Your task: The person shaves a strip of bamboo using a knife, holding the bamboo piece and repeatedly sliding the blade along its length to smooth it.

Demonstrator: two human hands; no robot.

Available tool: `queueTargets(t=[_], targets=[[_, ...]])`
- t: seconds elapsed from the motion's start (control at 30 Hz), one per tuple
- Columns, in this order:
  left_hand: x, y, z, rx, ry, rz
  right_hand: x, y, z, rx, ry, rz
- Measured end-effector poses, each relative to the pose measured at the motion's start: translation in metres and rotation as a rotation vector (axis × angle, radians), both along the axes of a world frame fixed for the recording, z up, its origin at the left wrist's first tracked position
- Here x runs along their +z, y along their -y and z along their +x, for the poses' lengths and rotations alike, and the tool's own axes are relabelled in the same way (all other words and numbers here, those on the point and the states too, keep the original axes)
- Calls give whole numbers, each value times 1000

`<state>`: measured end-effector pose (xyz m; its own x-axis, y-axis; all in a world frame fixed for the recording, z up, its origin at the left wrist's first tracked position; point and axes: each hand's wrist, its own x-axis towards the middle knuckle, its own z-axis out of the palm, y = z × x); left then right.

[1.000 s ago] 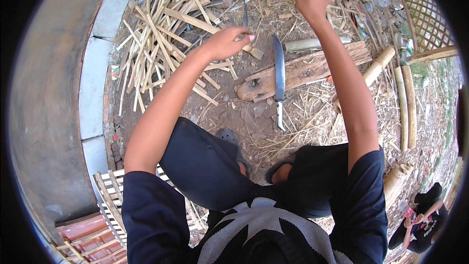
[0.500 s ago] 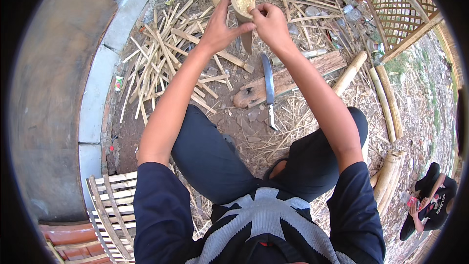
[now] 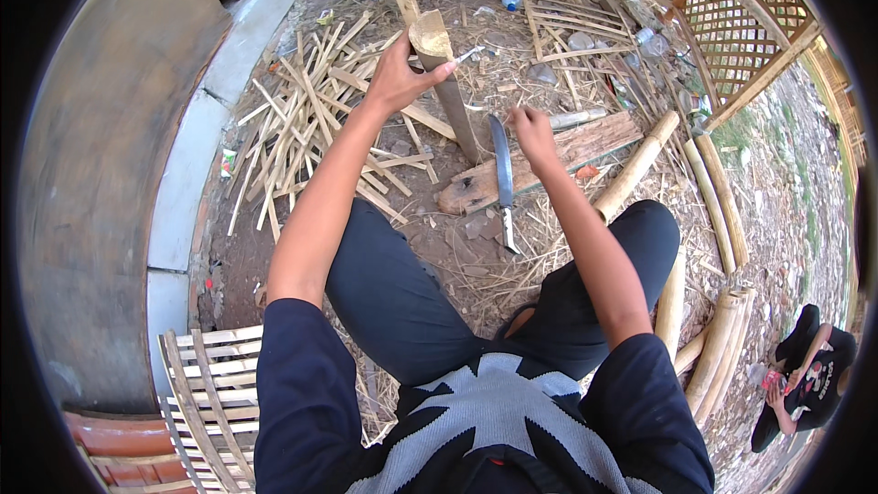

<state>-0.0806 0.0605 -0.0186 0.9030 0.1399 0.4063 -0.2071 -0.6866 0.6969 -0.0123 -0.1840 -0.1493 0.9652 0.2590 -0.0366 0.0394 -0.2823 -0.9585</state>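
Brown bamboo piece [image 3: 453,108] is clasped near its top between thumb and fingers of the left hand [image 3: 400,80], its lower end by the wooden plank [image 3: 599,140]. Fingers curled, the right hand [image 3: 532,135] is near the knife [image 3: 502,165]; whether it holds anything, I cannot tell.

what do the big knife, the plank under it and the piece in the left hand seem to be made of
Knife: apparently a steel blade, smooth with a bluish-grey sheen; the pale handle's material is unclear. Plank: rough, apparently unfinished wood, going by its coarse, streaked surface. Piece in the left hand: likely bamboo, with a smooth grey-brown outer side and pale, grainy top end.
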Motion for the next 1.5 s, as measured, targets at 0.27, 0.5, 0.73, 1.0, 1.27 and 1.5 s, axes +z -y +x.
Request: queueTargets(t=[0.27,0.5,0.73,1.0,1.27,1.5], targets=[[1,8,10,-38,-20,-81,-152,75,-58,323,-116,-819],[3,17,17,-166,99,-112,-189,71,-69,399,-368,-739],[8,25,19,-160,147,-75,-243,67,-101,15,-290,-595],[4,8,12,-50,145,-94,-140,27,-78,-133,-622,-83],[16,41,16,-12,180,-159,-98,27,-76,-203,-700,212],[16,62,39,58,175,-240,-62,21,-70,-220,-587,246]])
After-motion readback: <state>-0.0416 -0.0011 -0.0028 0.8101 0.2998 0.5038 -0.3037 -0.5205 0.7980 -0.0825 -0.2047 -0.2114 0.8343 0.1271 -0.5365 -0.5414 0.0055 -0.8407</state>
